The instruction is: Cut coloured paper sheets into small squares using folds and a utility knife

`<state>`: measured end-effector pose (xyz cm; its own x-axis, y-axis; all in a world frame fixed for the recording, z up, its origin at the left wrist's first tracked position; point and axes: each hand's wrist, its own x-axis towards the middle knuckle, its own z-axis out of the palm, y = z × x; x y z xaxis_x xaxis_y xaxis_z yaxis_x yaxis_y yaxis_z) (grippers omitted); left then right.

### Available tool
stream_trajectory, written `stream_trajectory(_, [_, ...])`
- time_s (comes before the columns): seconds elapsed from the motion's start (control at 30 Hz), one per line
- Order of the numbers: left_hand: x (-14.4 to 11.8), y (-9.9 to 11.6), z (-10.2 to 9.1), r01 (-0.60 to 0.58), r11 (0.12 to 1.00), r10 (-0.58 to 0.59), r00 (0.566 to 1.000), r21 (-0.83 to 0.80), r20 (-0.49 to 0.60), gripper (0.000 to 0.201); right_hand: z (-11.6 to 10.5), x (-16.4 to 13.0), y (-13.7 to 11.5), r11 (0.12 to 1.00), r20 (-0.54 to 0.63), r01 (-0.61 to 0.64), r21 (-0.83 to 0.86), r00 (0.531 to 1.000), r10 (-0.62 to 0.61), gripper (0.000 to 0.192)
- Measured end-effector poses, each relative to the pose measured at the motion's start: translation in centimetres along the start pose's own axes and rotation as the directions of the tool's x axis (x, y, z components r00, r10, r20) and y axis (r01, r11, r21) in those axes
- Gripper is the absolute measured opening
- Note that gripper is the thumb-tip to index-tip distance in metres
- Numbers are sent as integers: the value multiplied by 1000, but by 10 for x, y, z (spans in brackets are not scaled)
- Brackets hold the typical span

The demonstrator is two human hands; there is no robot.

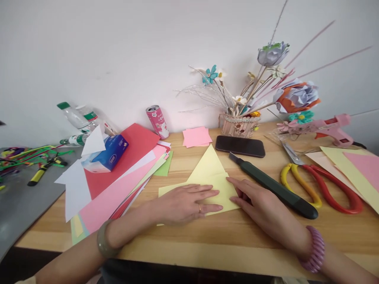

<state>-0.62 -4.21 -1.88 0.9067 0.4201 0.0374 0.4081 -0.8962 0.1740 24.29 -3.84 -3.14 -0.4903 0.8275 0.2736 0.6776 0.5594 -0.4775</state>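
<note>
A sheet of pale yellow paper [207, 163] lies on the wooden table in front of me, folded so that one corner points away from me. My left hand [189, 203] rests flat on it with fingers stretched out, a ring on one of them, and hides part of the sheet. At the paper's right edge, my right hand [254, 201] has its fingers curled, with the index fingertip and thumb on the edge. Just beyond that hand lies a dark green utility knife [272, 185], its blade end pointing away to the left.
Scissors [318, 185] with yellow and red handles lie right of the knife. Behind are a black phone [239, 146], pink paper squares [197, 137], a pink can [157, 122] and a flower basket [239, 125]. Coloured sheets [127, 177] and a tissue pack [108, 154] sit left, a glue gun [331, 130] right.
</note>
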Motion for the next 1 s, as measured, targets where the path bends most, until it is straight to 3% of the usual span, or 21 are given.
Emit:
stream_trajectory(0.2, [-5, -3, 5, -9, 998, 11, 1000, 60, -18, 45, 1, -1, 1, 1000, -8, -4, -11, 1000, 4, 39])
stream_trajectory(0.43, [-14, -8, 15, 6, 999, 4, 971, 38, -241, 37, 4, -2, 2, 999, -20, -24, -39, 1000, 24, 41])
stream_trajectory(0.53, [-14, -6, 13, -5, 999, 14, 958, 32, -288, 34, 5, -3, 1, 999, -21, -23, -50, 1000, 22, 40])
stream_trajectory(0.73, [-12, -3, 7, -44, 999, 47, 992, 25, -117, 34, 6, -3, 0, 998, -24, -7, -67, 1000, 6, 40])
stream_trajectory(1.0, [-7, -4, 3, -71, 997, 71, 997, -10, 9, 41, -2, -9, -6, 988, -101, 23, -151, 994, -39, 40])
